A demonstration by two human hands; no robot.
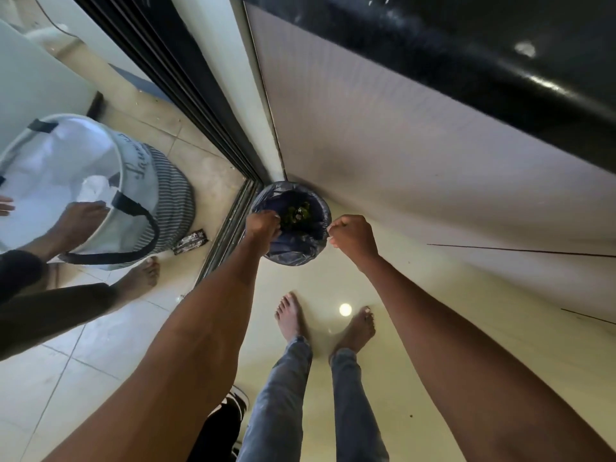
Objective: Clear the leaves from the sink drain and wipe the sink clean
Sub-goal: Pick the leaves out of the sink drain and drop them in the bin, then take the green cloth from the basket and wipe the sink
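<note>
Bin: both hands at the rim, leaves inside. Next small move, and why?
Probably let go of the liner and pull back toward the sink. Green leaves already lie in the small lined bin; the left hand pinches the liner's edge, the right hand is a closed fist beside the rim. The wiping is probably still ahead.

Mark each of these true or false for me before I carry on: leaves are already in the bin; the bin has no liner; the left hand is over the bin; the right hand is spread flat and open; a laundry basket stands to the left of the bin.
1. Green leaves lie inside the bin. True.
2. The bin has no liner. False: a dark plastic bag lines it.
3. The left hand is over the bin's rim. True.
4. The right hand is spread flat and open. False: it is curled into a fist beside the bin.
5. A white laundry basket stands to the left of the bin. True.
</note>
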